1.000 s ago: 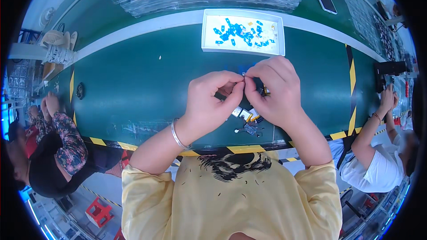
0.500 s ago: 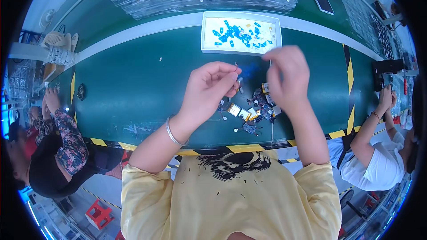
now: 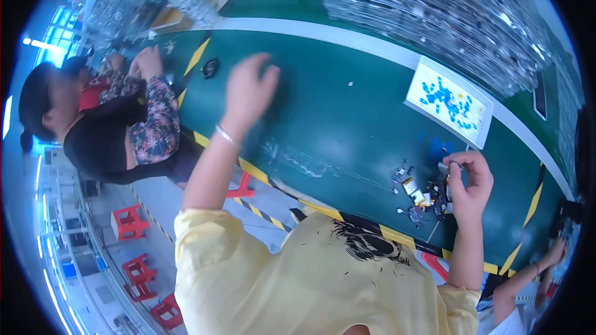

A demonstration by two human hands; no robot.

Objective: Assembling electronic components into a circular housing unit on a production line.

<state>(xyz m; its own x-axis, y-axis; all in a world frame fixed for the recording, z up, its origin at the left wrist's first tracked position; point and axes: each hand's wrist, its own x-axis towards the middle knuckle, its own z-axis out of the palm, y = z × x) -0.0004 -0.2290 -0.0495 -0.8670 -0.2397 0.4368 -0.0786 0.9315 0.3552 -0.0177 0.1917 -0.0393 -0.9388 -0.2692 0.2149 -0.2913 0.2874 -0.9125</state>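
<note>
My left hand (image 3: pixel 248 90) is raised over the left of the green table, slightly blurred. Its thumb stands apart from the bent fingers, and nothing shows between them. Just left of it lies a small black coil (image 3: pixel 210 68). At the right, my right hand (image 3: pixel 472 183) is closed in a pinch at the fingertips on a small greyish part (image 3: pixel 443 166), too small to name. Below and beside that hand sits a loose pile of small battery cells (image 3: pixel 411 187) and wired dark electronic pieces (image 3: pixel 412 214); the hand hides some of the pile.
A white tray (image 3: pixel 415 100) of small blue pieces stands beyond my right hand. Stacked clear plastic packaging (image 3: pixel 428 18) fills the back. Yellow-black tape (image 3: pixel 323 208) marks the table edge. A co-worker (image 3: pixel 105 130) sits at the left; another person's arm (image 3: pixel 528 276) shows at the right.
The view has swung left. My left hand has left the spot beside my right hand and moved far left towards the black coil. My right hand has come down beside the pile, pinching.
</note>
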